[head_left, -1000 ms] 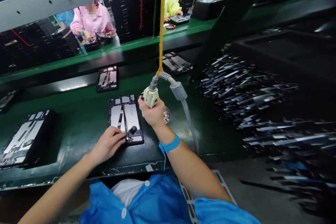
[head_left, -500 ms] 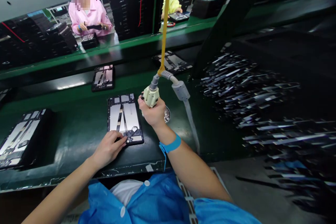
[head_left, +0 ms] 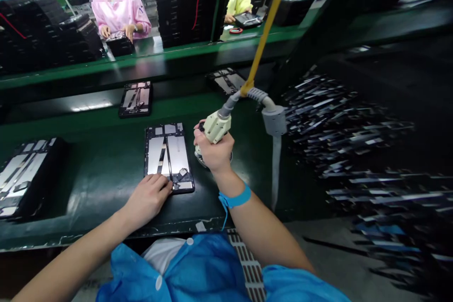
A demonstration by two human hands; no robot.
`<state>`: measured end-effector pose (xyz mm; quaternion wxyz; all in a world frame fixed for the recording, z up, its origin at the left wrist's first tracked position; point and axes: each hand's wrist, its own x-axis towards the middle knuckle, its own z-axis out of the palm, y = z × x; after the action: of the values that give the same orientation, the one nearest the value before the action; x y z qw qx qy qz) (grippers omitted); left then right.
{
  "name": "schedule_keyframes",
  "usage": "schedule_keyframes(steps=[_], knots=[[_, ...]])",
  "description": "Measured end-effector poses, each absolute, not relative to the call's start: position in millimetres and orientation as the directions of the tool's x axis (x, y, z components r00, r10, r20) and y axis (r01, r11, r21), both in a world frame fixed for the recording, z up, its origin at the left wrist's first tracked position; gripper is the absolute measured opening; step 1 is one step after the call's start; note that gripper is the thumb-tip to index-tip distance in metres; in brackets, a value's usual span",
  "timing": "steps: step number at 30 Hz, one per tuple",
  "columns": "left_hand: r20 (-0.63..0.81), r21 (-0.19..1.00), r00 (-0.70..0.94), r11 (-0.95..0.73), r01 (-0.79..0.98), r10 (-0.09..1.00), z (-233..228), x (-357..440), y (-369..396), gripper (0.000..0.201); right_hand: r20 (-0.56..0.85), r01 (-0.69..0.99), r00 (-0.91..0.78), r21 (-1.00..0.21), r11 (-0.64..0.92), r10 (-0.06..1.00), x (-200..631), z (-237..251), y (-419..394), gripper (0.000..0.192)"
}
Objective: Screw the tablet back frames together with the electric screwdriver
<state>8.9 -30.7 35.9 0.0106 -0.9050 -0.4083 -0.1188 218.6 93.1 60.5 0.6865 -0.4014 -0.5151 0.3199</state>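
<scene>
In front of me on the green bench lies an opened tablet (head_left: 179,153), its pale inner plates and dark ribbon strips facing up. My left hand (head_left: 150,193) rests on its lower left corner, fingers curled together and gripping it there. My right hand (head_left: 215,151) is wrapped around a cream electric screwdriver (head_left: 217,125), held tilted just right of the tablet. A yellow strap (head_left: 271,23) and a grey cable run from the tool's top end. Beneath that hand sits a round dish (head_left: 200,156), mostly covered; the screwdriver's tip is hidden.
A stack of opened tablets (head_left: 24,174) stands at the left. Two more opened units, one (head_left: 136,99) at back left and another (head_left: 226,80) at back right, lie beyond. Dense dark strips (head_left: 339,122) fill the right side. Across the bench, a person in pink (head_left: 120,9) handles a device.
My right hand and the screwdriver have shifted right and tilted over the dish, covering much of it. My left hand stays on the tablet. The view has moved slightly.
</scene>
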Motion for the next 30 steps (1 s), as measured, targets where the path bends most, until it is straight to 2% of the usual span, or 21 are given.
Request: schedule_keyframes(steps=[3,6,10,16,19,25,30], knots=[[0.308,0.151,0.581,-0.641,0.752,0.754,23.4,5.6,-39.6,0.028,0.471,-0.008,0.219,-0.875,0.484,0.855,226.7,65.2,94.1,0.016],[0.368,0.289,0.509,-0.616,0.733,0.778,11.9,0.0,-41.9,0.041,0.477,0.025,0.188,-0.876,0.481,0.859,238.9,65.4,94.8,0.017],[0.409,0.408,0.492,-0.637,0.654,0.768,8.0,-2.7,-16.7,0.036,0.449,0.060,0.215,-0.893,0.447,0.868,251.9,58.8,92.8,0.017],[0.478,0.430,0.444,-0.643,0.634,0.758,3.4,1.8,17.1,0.024,0.471,0.137,0.260,-0.882,0.451,0.843,257.0,49.3,88.0,0.020],[0.481,0.405,0.433,-0.631,0.661,0.762,1.7,4.7,12.1,0.025,0.453,0.140,0.281,-0.892,0.431,0.846,257.4,46.7,87.1,0.019],[0.434,0.446,0.432,-0.605,0.659,0.790,8.3,7.3,6.4,0.026,0.456,0.179,0.277,-0.889,0.421,0.846,260.8,45.1,86.3,0.020],[0.401,0.457,0.477,-0.622,0.636,0.782,7.2,3.4,5.3,0.035,0.451,0.189,0.263,-0.891,0.413,0.853,264.2,44.3,86.6,0.020]])
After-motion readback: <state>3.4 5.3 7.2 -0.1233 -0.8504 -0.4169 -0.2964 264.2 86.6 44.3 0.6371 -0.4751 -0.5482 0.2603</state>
